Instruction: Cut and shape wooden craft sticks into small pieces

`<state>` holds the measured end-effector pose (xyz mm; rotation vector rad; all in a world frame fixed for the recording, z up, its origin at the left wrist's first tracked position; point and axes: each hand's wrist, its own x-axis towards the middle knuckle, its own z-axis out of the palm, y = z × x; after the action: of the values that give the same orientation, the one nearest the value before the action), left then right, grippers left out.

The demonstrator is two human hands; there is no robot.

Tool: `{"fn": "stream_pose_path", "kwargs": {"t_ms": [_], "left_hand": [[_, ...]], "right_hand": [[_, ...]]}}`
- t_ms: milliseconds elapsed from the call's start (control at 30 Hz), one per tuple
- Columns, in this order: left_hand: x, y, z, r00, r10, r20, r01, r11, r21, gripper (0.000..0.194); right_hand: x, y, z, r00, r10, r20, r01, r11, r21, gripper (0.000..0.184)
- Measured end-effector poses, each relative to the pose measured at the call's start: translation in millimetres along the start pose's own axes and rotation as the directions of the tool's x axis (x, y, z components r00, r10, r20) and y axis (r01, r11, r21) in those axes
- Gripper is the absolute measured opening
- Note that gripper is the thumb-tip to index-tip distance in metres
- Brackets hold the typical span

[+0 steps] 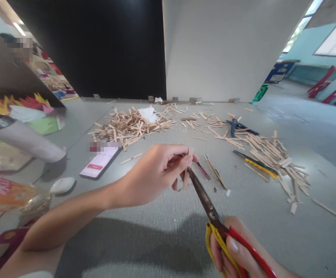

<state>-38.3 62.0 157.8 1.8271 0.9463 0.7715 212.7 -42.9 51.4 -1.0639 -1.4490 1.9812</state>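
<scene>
Left hand (153,173) fingers pinch wooden stick (186,178); right hand (237,253) fingers clamped on scissors (211,210), blades at stick, above counter (168,231).

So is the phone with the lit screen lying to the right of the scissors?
No, the phone with the lit screen lies on the grey table, left of the red-and-yellow-handled scissors.

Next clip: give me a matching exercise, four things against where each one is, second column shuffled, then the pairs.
Things:
1. scissors
2. short wooden stick
3. phone
4. blue pliers

Places:
A. in left hand
B. flat on table, screen lit
C. in right hand
D. among far loose sticks

Pairs: 1-C, 2-A, 3-B, 4-D
</scene>
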Motion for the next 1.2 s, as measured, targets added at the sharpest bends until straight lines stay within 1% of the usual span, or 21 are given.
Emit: {"fn": "stream_pose_path", "kwargs": {"t_ms": [67,133,333,433,600,767,867,1033,1133,1200], "left_hand": [[0.9,-0.1,0.4,1.0,-0.007,0.008,0.008,1.0,-0.018,0.03],[1.6,-0.6,0.5,1.0,-0.015,0.017,0.016,0.999,-0.034,0.031],[1.4,-1.1,-0.5,1.0,-0.009,0.023,0.01,1.0,-0.024,0.035],[0.6,-1.2,-1.0,1.0,-0.004,0.018,0.004,1.0,0.002,0.034],[0.5,-4.9,-2.0,1.0,0.011,0.024,-0.012,0.999,0.034,0.035],[0.2,-5.3,-2.5,1.0,0.002,0.028,-0.003,0.999,0.048,0.035],[-0.2,-3.8,-2.1,1.0,-0.003,0.027,0.002,0.999,0.044,0.035],[0.2,-3.0,-0.5,1.0,-0.004,0.021,0.003,0.999,0.041,0.034],[0.1,-3.5,0.8,1.0,-0.003,0.017,0.002,0.999,0.037,0.036],[-0.4,-4.1,2.1,1.0,-0.003,0.007,0.003,0.999,0.035,0.036]], "right_hand": [[2.7,-7.7,3.9,0.998,-0.05,-0.028,0.049,0.998,-0.035,0.074],[3.4,-8.7,5.4,0.997,-0.066,-0.043,0.063,0.996,-0.062,0.072],[1.4,7.3,1.6,0.997,-0.027,-0.072,0.026,1.0,-0.018,0.069],[3.6,8.1,1.6,0.996,-0.007,-0.084,0.004,1.0,-0.027,0.07],[6.0,-0.6,4.5,0.994,-0.016,-0.106,0.013,0.999,-0.035,0.071],[2.8,-13.0,6.6,0.993,0.033,-0.113,-0.038,0.998,-0.045,0.072],[4.4,-13.6,8.0,0.995,0.007,-0.104,-0.015,0.997,-0.079,0.074],[10.3,0.4,10.4,0.987,-0.1,-0.129,0.087,0.991,-0.097,0.078],[10.5,5.6,10.9,0.984,-0.133,-0.116,0.122,0.988,-0.096,0.078],[8.5,4.1,11.6,0.985,-0.135,-0.108,0.124,0.987,-0.103,0.078]]}}
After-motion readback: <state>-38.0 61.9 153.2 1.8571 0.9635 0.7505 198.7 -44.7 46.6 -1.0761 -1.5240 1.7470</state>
